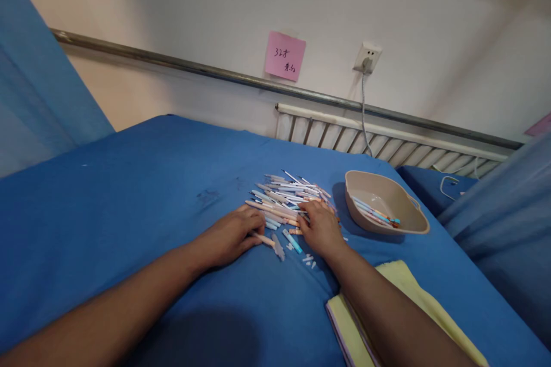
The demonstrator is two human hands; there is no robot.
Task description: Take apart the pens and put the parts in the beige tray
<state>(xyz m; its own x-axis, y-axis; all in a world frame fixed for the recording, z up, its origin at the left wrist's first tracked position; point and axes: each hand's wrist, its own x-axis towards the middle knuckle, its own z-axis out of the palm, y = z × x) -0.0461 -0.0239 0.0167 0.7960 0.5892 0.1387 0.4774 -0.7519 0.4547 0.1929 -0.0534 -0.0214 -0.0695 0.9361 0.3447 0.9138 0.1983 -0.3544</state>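
Observation:
A pile of pastel pens (286, 195) lies on the blue cloth-covered table (142, 195). My left hand (232, 235) rests at the pile's near left edge, fingers curled over a pale pen body. At the pile's near right side, my right hand (319, 226) has its fingers bent down onto the pens. Loose caps and small white tips (307, 260) lie between and just in front of the hands. A beige bowl (411, 221) to the right holds a few pens.
A yellow-covered notebook (394, 275) lies under my right forearm at the near right. A pink sticky note (284, 56), a wall socket with a cable (366, 60) and a radiator (387, 146) are behind. Blue curtains hang at both sides.

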